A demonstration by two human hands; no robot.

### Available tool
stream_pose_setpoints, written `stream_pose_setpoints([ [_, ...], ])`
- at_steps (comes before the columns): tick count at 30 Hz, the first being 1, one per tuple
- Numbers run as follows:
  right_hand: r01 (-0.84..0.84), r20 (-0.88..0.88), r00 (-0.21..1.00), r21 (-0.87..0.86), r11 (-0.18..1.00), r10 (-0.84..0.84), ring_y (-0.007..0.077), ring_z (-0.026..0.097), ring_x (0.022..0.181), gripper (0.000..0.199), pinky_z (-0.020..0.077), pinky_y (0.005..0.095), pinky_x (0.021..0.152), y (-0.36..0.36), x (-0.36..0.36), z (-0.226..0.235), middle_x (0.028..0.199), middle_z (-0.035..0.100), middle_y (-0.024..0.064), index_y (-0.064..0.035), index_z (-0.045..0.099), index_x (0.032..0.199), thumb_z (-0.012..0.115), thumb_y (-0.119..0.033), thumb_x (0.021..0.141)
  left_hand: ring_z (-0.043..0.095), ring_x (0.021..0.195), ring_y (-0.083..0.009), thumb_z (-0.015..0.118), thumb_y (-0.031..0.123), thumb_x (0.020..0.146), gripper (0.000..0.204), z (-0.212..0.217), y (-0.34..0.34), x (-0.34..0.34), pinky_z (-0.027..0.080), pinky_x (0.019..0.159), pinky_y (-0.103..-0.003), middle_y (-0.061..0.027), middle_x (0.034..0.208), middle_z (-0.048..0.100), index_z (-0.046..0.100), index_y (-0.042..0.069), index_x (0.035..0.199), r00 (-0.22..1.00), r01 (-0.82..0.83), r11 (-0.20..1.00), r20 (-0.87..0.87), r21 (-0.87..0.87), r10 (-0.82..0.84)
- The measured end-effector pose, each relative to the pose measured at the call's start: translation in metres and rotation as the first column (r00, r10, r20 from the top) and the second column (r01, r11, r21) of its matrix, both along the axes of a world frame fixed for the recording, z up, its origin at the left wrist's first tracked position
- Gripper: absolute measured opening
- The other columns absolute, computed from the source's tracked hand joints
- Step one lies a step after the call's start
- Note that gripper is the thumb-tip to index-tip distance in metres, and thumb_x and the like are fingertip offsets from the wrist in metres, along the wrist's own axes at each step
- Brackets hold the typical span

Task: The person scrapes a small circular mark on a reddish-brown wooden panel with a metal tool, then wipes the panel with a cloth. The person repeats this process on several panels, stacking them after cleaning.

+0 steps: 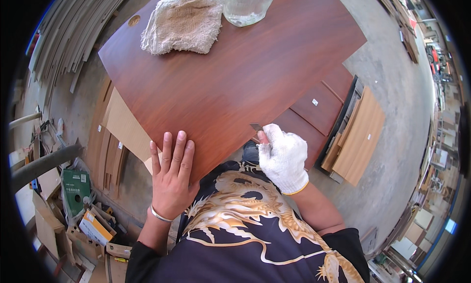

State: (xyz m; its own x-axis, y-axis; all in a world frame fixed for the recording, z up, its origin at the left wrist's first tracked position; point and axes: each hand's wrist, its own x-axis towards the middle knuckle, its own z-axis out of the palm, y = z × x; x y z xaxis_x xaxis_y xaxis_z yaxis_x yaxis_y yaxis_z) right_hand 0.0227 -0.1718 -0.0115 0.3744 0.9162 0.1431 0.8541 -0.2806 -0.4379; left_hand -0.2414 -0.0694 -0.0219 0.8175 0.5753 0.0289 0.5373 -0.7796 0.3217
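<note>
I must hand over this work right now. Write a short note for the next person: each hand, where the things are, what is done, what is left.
Left hand: bare, flat on the near edge of the reddish-brown wooden panel, pressing it down.
Right hand: white glove, gripping a small metal blade against the panel's near edge.
On the far end of the panel: a folded rag and a clear jar.
Done: cannot tell how much of the edge has been worked.
Left: likely the edge beyond the blade; inspect it.

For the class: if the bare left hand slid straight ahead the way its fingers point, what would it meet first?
Probably the folded cloth. The left hand lies flat on the reddish board, fingers pointing up the bare surface; the glass jar sits right of that line.
</note>
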Motion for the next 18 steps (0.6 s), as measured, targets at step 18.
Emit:
stream_pose_setpoints([
  [18, 0.059, 0.034, 0.998, -0.014, 0.998, -0.059, 0.0345, 0.063, 0.053, 0.012, 0.0476, 0.0451, 0.055, -0.001, -0.02, -0.001, 0.058, 0.06, 0.0109, -0.0112, 0.062, 0.092, 0.073, -0.015, 0.094, 0.061, 0.141, -0.0274, 0.075, 0.004, 0.081, 0.047, -0.017, 0.035, -0.005, 0.038, 0.124, -0.05, -0.0099, 0.143, 0.071, 0.075, 0.008, 0.128, 0.954, 0.086, 0.963, 0.258, 0.256, -0.154],
])
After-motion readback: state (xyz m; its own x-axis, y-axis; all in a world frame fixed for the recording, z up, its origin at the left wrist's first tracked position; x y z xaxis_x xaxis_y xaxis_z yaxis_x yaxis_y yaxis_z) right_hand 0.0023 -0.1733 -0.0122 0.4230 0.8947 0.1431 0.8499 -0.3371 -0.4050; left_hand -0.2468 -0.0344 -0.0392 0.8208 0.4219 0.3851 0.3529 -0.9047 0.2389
